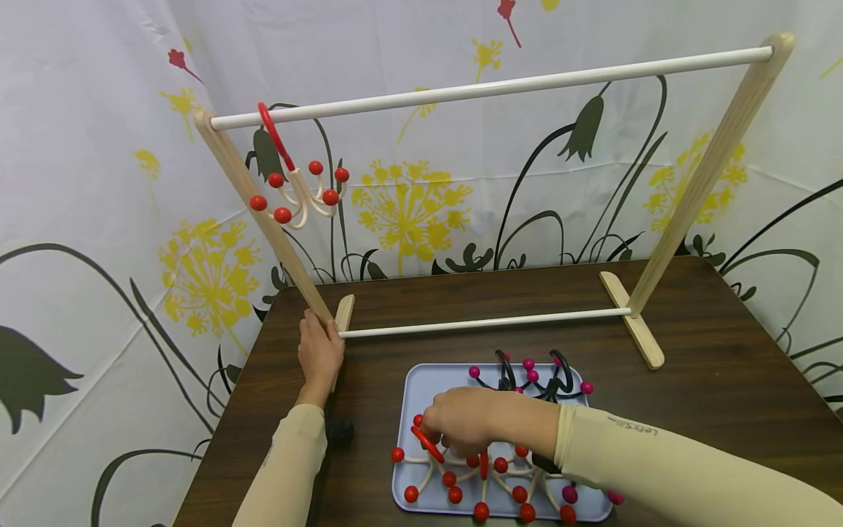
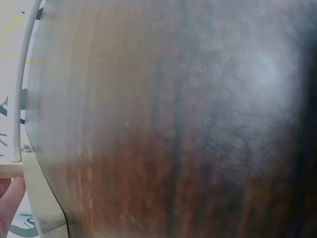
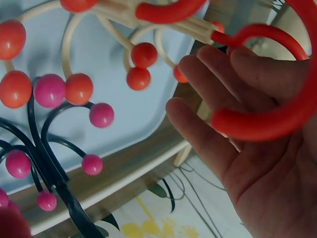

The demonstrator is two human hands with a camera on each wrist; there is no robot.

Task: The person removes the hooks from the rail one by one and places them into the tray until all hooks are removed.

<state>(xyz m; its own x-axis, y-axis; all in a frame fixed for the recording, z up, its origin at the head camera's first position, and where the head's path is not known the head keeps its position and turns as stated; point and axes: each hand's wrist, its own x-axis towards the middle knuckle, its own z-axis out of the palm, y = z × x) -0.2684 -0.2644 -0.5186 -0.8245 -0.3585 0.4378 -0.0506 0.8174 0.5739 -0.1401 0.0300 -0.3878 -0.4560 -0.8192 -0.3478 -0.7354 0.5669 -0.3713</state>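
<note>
My left hand [image 1: 320, 351] grips the foot of the left post [image 1: 290, 260] of a wooden rack; in the left wrist view a fingertip [image 2: 15, 196] touches the wood. Over the blue-grey tray [image 1: 413, 388], my right hand [image 1: 461, 421] reaches down beside the red hook [image 1: 428, 444] of a cream hanger whose curved arms end in red balls. The right wrist view shows its fingers [image 3: 198, 134] extended, loosely around a red hook [image 3: 267, 30], not closed on it. Near the left end of the rack's top white bar [image 1: 487, 89] hangs a matching hanger [image 1: 301, 194].
More red-ball hangers lie in the tray's near half. Black hangers [image 1: 552, 388] with pink balls lie at its far side. A lower white bar [image 1: 487, 323] joins the rack's feet. A small dark object [image 1: 339, 433] rests on the table by my left forearm. Behind hangs a flowered cloth [image 1: 421, 44].
</note>
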